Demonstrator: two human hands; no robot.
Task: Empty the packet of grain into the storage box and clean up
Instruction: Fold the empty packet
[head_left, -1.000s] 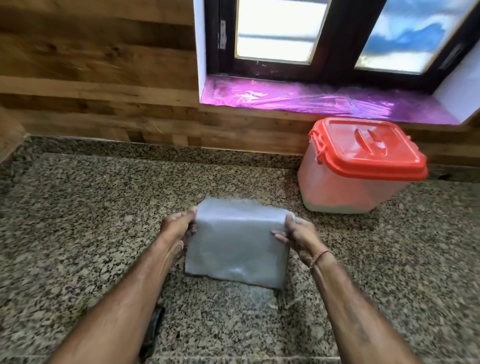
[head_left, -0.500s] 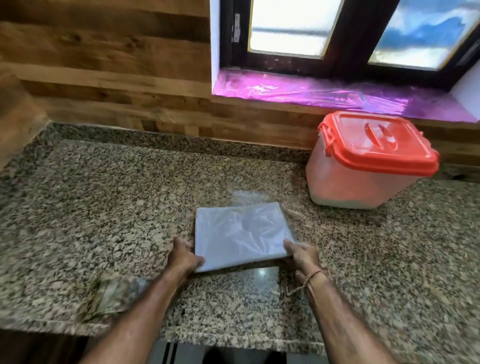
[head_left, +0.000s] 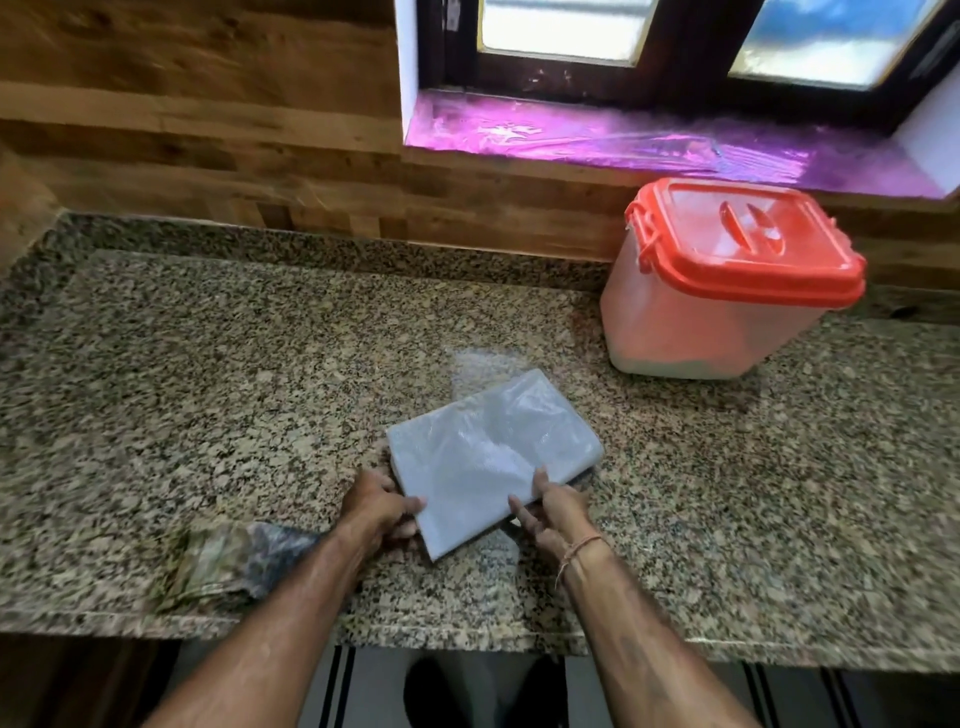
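folding the empty packet flat

the packet (head_left: 488, 457) is laid flat on the counter (head_left: 208, 395), near the front edge. its near edge is pinched by the left hand (head_left: 382, 512) and the right hand (head_left: 556, 512). the storage box (head_left: 717, 312) is shut with its red lid (head_left: 748, 239), well apart. clean-up seems to be in hand. next, the packet probably needs to be folded smaller and put away.

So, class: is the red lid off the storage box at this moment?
No, the red lid sits closed on top of the storage box, which stands at the back of the granite counter.
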